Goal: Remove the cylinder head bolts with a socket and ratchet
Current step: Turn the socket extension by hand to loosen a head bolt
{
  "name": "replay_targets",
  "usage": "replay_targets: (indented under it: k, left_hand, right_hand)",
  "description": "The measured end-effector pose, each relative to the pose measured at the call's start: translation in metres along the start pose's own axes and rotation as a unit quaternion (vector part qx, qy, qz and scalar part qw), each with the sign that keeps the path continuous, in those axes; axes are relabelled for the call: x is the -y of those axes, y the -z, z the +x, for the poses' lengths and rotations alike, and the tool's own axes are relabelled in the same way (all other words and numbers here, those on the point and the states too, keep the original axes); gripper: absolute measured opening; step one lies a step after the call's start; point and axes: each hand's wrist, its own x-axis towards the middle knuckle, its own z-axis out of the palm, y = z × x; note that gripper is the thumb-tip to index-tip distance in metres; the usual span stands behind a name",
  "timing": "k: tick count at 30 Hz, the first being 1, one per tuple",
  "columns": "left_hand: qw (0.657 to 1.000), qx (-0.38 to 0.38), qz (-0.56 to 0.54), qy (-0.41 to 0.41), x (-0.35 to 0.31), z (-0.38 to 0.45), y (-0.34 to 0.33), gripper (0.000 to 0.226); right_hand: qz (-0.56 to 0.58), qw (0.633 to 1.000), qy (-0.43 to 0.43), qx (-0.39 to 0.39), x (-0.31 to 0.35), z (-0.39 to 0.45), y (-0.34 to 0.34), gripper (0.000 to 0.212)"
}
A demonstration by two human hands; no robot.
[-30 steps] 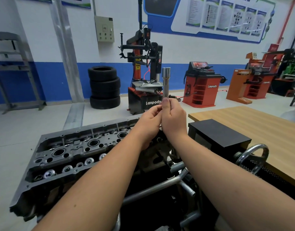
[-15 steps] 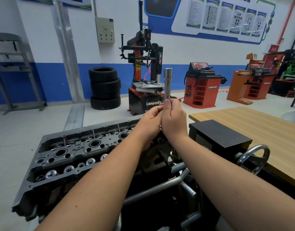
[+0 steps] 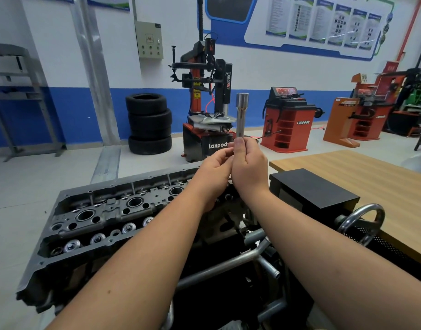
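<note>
Socket (image 3: 241, 115) stands upright, its lower end gripped by right hand (image 3: 248, 166) and left hand (image 3: 215, 171). Seat it squarely on its drive before lowering toward the cylinder head (image 3: 104, 215).

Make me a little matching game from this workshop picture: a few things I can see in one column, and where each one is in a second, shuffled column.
Things:
1. long socket
2. stack of tyres
3. cylinder head
4. wooden table

Places:
A. on the floor by the blue and white wall
B. on the right, behind a black box
C. held upright in both hands
D. low on the left, under the left forearm

Pairs: 1-C, 2-A, 3-D, 4-B

The right hand and left hand both grip the socket's lower end.
</note>
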Motion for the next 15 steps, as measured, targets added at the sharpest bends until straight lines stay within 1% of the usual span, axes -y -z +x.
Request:
replay_targets:
  k: [5, 8, 9, 12, 13, 15]
  left_hand:
    - [1.000, -0.005, 0.016, 0.007, 0.0017, 0.0012, 0.0011, 0.010]
    - [1.000, -0.019, 0.005, 0.005, 0.0025, 0.0020, 0.0015, 0.006]
    - [1.000, -0.019, 0.000, 0.004, 0.0019, 0.0018, 0.0012, 0.008]
    - [1.000, -0.009, -0.003, 0.007, -0.0001, 0.0011, -0.0004, 0.023]
    - [1.000, -0.004, -0.002, 0.009, 0.0000, 0.0013, -0.0004, 0.025]
    - [1.000, 0.003, 0.002, 0.008, 0.0008, 0.0017, -0.0001, 0.021]
  right_hand:
    - [0.016, 1.000, -0.010, -0.005, -0.0008, 0.0011, 0.0003, 0.028]
    - [-0.001, 1.000, 0.004, 0.008, -0.0005, 0.0004, 0.0000, 0.019]
    - [-0.003, 1.000, 0.006, 0.012, -0.0004, 0.0002, -0.0004, 0.018]
    - [-0.005, 1.000, 0.009, 0.010, -0.0006, -0.0002, -0.0008, 0.023]
    - [-0.001, 1.000, 0.008, 0.009, -0.0006, -0.0003, -0.0007, 0.024]
    - [0.009, 1.000, 0.006, 0.008, -0.0002, 0.0000, -0.0002, 0.020]
